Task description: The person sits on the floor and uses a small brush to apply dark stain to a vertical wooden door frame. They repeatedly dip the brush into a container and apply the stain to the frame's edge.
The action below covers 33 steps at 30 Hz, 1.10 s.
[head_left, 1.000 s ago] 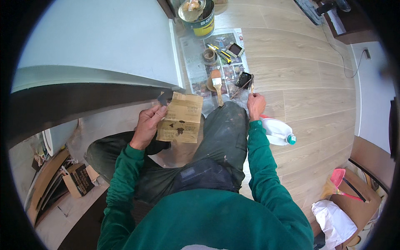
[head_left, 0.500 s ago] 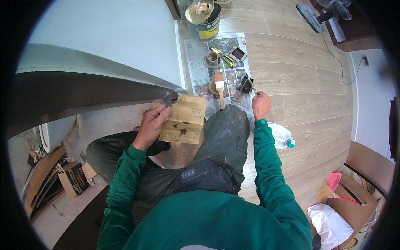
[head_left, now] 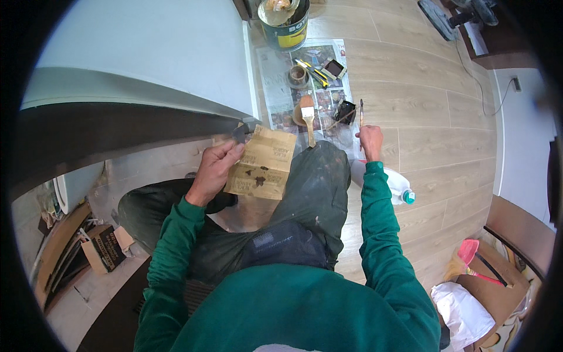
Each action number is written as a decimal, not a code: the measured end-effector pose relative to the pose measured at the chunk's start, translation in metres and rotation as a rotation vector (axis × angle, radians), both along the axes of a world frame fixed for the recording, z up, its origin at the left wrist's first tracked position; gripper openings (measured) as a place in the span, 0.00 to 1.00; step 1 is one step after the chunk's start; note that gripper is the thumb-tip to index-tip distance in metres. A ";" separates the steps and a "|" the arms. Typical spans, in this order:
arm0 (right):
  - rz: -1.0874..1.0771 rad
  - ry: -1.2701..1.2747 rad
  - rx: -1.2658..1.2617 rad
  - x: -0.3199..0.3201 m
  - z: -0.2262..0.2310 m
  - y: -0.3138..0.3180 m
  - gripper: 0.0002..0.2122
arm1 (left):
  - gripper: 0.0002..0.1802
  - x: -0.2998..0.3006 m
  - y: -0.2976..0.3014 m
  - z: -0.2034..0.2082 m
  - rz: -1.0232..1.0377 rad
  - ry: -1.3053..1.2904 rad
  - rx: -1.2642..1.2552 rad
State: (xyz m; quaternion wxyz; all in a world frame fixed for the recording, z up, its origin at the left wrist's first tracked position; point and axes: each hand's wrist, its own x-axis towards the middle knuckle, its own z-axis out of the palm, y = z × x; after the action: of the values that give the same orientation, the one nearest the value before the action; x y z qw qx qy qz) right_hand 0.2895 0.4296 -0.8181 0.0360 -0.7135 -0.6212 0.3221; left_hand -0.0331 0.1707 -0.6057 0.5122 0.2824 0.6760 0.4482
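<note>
My left hand [head_left: 216, 167] pinches the left edge of a creased tan sheet of sandpaper [head_left: 267, 154], its printed back up and spotted with dark stains. A small dark piece [head_left: 239, 132] shows at my fingertips; I cannot tell whether it is part of the sheet. My right hand [head_left: 370, 142] is closed around a slim paintbrush [head_left: 362, 112], dark bristles pointing away from me. Left of that brush, a small black open container [head_left: 345, 111] sits on newspaper [head_left: 275, 79]. A wide flat paintbrush [head_left: 308, 117] lies beside it, its handle reaching toward my knee.
Farther back on the newspaper are a small round pot [head_left: 298, 75], a yellow-black utility knife [head_left: 316, 75] and a small open box [head_left: 334, 68]. A large paint bucket [head_left: 285, 32] stands behind. A white jug [head_left: 393, 185] lies by my right forearm. A dark-edged panel [head_left: 129, 123] runs along my left.
My right hand has drawn the slim paintbrush away from the black container, and its tip now points straight ahead. The sandpaper in my left hand has tilted slightly.
</note>
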 end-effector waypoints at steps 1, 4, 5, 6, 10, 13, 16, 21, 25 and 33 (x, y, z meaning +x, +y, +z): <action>-0.067 0.137 -0.054 0.002 -0.003 0.001 0.12 | 0.18 0.000 0.000 -0.001 -0.010 -0.004 0.012; -0.201 0.314 0.023 0.006 -0.004 -0.003 0.12 | 0.19 0.001 0.001 -0.003 -0.004 -0.022 0.018; -0.254 0.310 0.070 0.006 -0.003 -0.006 0.12 | 0.18 0.001 0.001 -0.003 -0.008 -0.015 0.017; -0.249 0.299 0.103 0.006 0.000 -0.010 0.11 | 0.18 0.001 0.001 -0.003 -0.011 -0.012 0.019; -0.214 0.181 0.151 0.005 0.014 -0.016 0.11 | 0.16 0.005 0.001 0.000 0.012 -0.062 0.018; -0.172 0.180 0.084 0.007 0.019 -0.020 0.11 | 0.15 0.006 0.002 0.002 0.001 -0.051 0.016; -0.082 0.200 0.006 0.009 0.023 -0.028 0.11 | 0.14 0.006 0.002 0.004 -0.012 -0.056 0.017; -0.054 0.438 -0.230 0.011 0.042 -0.043 0.10 | 0.17 0.007 0.001 0.007 -0.013 -0.109 0.040; -0.120 0.584 -0.464 0.018 0.061 -0.053 0.10 | 0.17 0.008 0.002 0.004 -0.013 -0.112 0.030; 0.037 0.460 -0.542 0.035 0.056 -0.047 0.11 | 0.16 0.009 -0.001 -0.003 0.012 -0.120 0.023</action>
State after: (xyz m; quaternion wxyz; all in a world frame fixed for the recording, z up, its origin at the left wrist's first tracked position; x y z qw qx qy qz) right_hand 0.3241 0.3824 -0.7621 -0.0215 -0.5946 -0.5015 0.6281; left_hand -0.0241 0.1698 -0.6089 0.5460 0.2569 0.6404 0.4751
